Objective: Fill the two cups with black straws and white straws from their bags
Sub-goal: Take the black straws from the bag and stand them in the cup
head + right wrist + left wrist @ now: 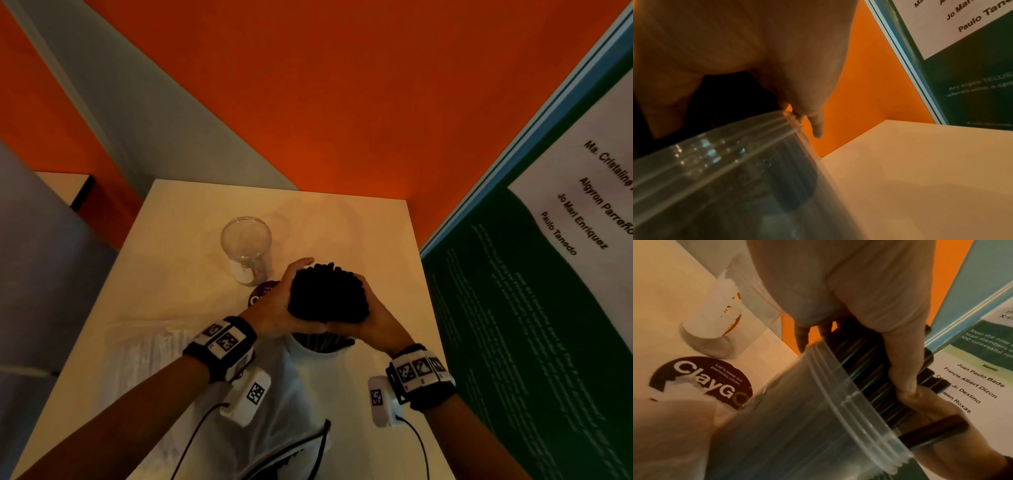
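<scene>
A thick bundle of black straws stands upright in a clear cup near the table's middle. My left hand and right hand curl round the bundle from either side, above the rim. The left wrist view shows the cup, the black straws under my left fingers, and one straw sticking out sideways over the rim. In the right wrist view the cup is below my right hand. A second clear cup stands empty behind, to the left.
A clear bag of white straws lies left of my left wrist. A white plastic bag with black straws lies at the near edge. A purple round sticker marks the beige table. A green poster board stands along the right.
</scene>
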### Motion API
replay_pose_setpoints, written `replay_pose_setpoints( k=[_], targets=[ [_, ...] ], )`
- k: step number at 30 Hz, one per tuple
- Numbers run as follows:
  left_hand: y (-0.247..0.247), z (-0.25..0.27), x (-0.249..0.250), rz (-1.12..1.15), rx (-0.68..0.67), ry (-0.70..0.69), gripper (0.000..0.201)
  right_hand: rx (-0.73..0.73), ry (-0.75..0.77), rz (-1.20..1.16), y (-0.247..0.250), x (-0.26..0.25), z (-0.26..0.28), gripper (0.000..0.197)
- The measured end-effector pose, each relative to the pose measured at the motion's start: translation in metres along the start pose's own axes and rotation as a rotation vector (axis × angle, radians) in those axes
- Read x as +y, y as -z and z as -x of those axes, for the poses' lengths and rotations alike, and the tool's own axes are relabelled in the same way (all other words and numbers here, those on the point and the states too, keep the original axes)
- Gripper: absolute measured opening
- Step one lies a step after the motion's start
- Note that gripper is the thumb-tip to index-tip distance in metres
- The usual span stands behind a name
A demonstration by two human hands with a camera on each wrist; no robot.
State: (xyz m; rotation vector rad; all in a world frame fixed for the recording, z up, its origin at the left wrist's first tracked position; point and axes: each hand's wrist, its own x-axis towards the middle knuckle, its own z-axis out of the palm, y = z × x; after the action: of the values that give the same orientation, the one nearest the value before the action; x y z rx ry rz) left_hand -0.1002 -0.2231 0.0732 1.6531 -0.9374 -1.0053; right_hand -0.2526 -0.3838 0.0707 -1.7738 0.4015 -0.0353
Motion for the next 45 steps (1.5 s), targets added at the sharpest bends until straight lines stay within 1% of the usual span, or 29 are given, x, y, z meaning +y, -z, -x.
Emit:
replay_pose_setpoints(
  k=[2,5,7,9,10,12,13,14,15,16,17,20,21,22,23,24,25,26,28,29,31,33,36,39,41,45],
  targets=[
    [0.004,0.003,0.001,-0.015,-0.003,0.012,0.117,0.038,-0.021,0.004,0.003,-0.001,0.001,0.081],
    [0.013,0.014,-0.001,-0.049,0.003,0.052,0.124,0.055,-0.085,0.071,0.011,0.003,0.008,0.095],
    [0.02,0.026,-0.006,-0.056,0.017,0.072,0.128,0.052,-0.122,0.055,0.02,0.009,0.02,0.097],
    [0.024,0.043,-0.012,-0.046,0.017,0.068,0.125,0.054,-0.155,0.042,0.027,0.017,0.038,0.088],
    [0.023,0.054,-0.013,-0.048,0.02,0.051,0.12,0.055,-0.18,0.051,0.029,0.02,0.048,0.08],
    [0.019,0.078,-0.014,-0.11,0.04,-0.003,0.105,0.021,-0.24,0.097,0.031,0.027,0.068,0.057],
    [0.016,0.09,-0.014,-0.162,0.04,-0.027,0.093,-0.028,-0.263,0.132,0.029,0.031,0.076,0.041],
    [0.011,0.101,-0.015,-0.22,0.017,-0.021,0.081,-0.105,-0.288,0.187,0.024,0.033,0.084,0.025],
    [0.006,0.113,-0.017,-0.274,-0.025,0.023,0.074,-0.211,-0.314,0.253,0.016,0.033,0.092,0.013],
    [0.001,0.123,-0.019,-0.349,-0.078,0.082,0.073,-0.327,-0.345,0.321,0.005,0.032,0.1,0.011],
    [-0.006,0.132,-0.022,-0.445,-0.134,0.118,0.074,-0.44,-0.367,0.379,-0.008,0.029,0.107,0.015],
    [-0.028,0.153,-0.032,-0.723,-0.373,0.155,0.064,-0.718,-0.373,0.471,-0.061,0.017,0.121,0.025],
    [-0.033,0.158,-0.034,-0.779,-0.419,0.152,0.057,-0.784,-0.364,0.485,-0.081,0.013,0.123,0.027],
    [-0.037,0.162,-0.036,-0.811,-0.43,0.147,0.049,-0.83,-0.357,0.511,-0.101,0.01,0.123,0.029],
    [-0.037,0.165,-0.037,-0.815,-0.413,0.141,0.042,-0.848,-0.346,0.548,-0.12,0.009,0.123,0.03],
    [-0.037,0.168,-0.037,-0.792,-0.377,0.134,0.037,-0.831,-0.329,0.589,-0.137,0.01,0.12,0.031],
    [-0.035,0.171,-0.035,-0.753,-0.337,0.122,0.034,-0.784,-0.301,0.625,-0.153,0.01,0.117,0.031],
    [-0.034,0.173,-0.034,-0.71,-0.305,0.108,0.033,-0.702,-0.286,0.648,-0.168,0.011,0.112,0.029],
    [-0.031,0.178,-0.03,-0.637,-0.271,0.076,0.028,-0.523,-0.326,0.697,-0.19,0.016,0.101,0.019],
    [-0.03,0.18,-0.028,-0.611,-0.261,0.064,0.024,-0.457,-0.356,0.743,-0.198,0.02,0.096,0.019],
    [-0.027,0.184,-0.026,-0.578,-0.247,0.07,0.023,-0.387,-0.429,0.819,-0.211,0.03,0.089,0.032],
    [-0.026,0.188,-0.025,-0.568,-0.231,0.076,0.028,-0.371,-0.458,0.887,-0.219,0.034,0.086,0.029],
    [-0.025,0.194,-0.027,-0.571,-0.209,0.08,0.033,-0.402,-0.476,1.029,-0.231,0.04,0.085,0.027],
    [-0.023,0.199,-0.03,-0.559,-0.198,0.093,0.033,-0.412,-0.478,1.154,-0.242,0.043,0.087,0.028],
    [-0.022,0.201,-0.032,-0.545,-0.197,0.094,0.031,-0.393,-0.491,1.159,-0.246,0.043,0.089,0.029],
    [-0.019,0.202,-0.035,-0.532,-0.192,0.083,0.032,-0.378,-0.528,1.081,-0.249,0.039,0.087,0.03]
  ],
)
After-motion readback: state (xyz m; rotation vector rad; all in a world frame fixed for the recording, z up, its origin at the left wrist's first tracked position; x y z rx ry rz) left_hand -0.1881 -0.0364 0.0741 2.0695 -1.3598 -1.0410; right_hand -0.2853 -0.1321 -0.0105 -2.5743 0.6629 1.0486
